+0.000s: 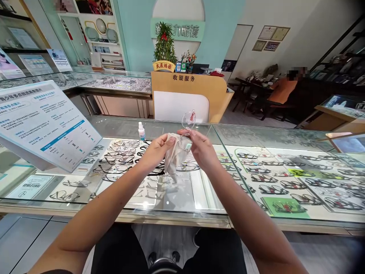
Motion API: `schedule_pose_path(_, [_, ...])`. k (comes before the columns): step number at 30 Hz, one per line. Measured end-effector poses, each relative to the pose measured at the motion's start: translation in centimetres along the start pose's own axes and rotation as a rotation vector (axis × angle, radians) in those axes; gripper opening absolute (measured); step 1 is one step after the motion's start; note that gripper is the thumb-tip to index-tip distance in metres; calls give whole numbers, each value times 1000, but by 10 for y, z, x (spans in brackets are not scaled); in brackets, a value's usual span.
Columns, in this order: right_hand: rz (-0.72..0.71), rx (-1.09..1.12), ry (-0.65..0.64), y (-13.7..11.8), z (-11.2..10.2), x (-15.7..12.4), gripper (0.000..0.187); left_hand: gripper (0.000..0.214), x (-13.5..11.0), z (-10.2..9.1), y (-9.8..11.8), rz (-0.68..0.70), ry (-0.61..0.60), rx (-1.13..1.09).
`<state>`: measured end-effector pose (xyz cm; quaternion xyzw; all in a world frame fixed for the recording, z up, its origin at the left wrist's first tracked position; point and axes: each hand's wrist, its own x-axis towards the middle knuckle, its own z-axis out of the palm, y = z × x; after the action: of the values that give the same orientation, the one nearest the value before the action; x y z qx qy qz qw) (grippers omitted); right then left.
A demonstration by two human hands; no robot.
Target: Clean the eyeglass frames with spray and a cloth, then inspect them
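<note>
Glass worktop (199, 198) of an optician's shop stretches across, frames displayed beneath. Above it, the left hand (156, 150) pinches a pale cloth (171, 158) shut in its grip; the right hand (201, 148) clasps clear spectacles (188, 125). Small dropper bottle (142, 131) stands nearby.

The glass counter (182, 198) lies bare beneath and in front of both hands. A small bottle (142, 131) stands just beyond the left hand (155, 150). A slanted sign (42, 121) blocks the far left; right side stays open.
</note>
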<state>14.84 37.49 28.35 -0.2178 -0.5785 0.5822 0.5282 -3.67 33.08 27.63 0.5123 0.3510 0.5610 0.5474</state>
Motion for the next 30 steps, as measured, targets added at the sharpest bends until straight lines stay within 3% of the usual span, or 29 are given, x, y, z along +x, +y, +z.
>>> schedule_pose_path(10, [115, 25, -22, 5, 8, -6, 46, 79, -7, 9, 4, -69, -67, -34])
schedule_pose_path(20, [146, 86, -21, 5, 15, -13, 47, 60, -9, 4, -3, -179, -139, -16])
schedule_pose_path(25, [173, 119, -26, 5, 21, -15, 46, 61, -13, 11, 0, -105, -60, 56])
schedule_pose_path(30, [161, 122, -3, 8, 24, -15, 49, 74, -13, 14, 0, -80, -28, -27])
